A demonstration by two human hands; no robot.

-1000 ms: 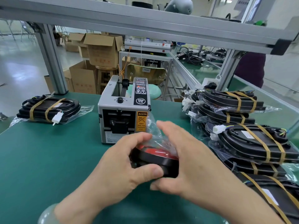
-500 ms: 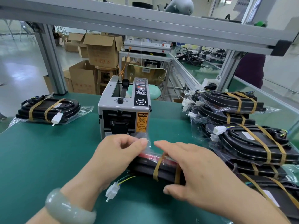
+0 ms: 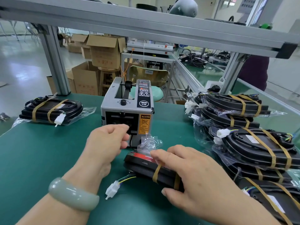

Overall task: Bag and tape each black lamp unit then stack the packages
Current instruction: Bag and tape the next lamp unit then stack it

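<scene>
1. The black lamp unit (image 3: 141, 166) lies on the green table (image 3: 40, 159), just in front of the tape dispenser (image 3: 128, 108). Two brown tape bands are around it, and its white connector (image 3: 112, 190) sticks out on wires to the left.
2. The right hand (image 3: 194, 169) lies over the lamp unit with the fingers almost straight and presses it to the table; the thumb is at the near edge.
3. The left hand (image 3: 107, 140) is at the outlet of the dispenser with the fingers curled. I cannot tell if it pinches a piece of tape, because the fingertips are hidden.
4. The step in hand seems to be to take tape and close the loose end of the clear bag (image 3: 148, 142), which stands crumpled between the lamp unit and the dispenser.
5. To do it well, I think the right hand should fold this loose end flat before the tape comes, and the tape should go on stretched, without wrinkles. The fingers should keep out of the outlet, as the caution label asks.
6. For room: the pile of packed units (image 3: 259, 148) is near on the right and leans over the table edge, so a wide move there can push it. One package (image 3: 50, 109) lies well apart at the far left, and the table between has free space for stacking.
</scene>
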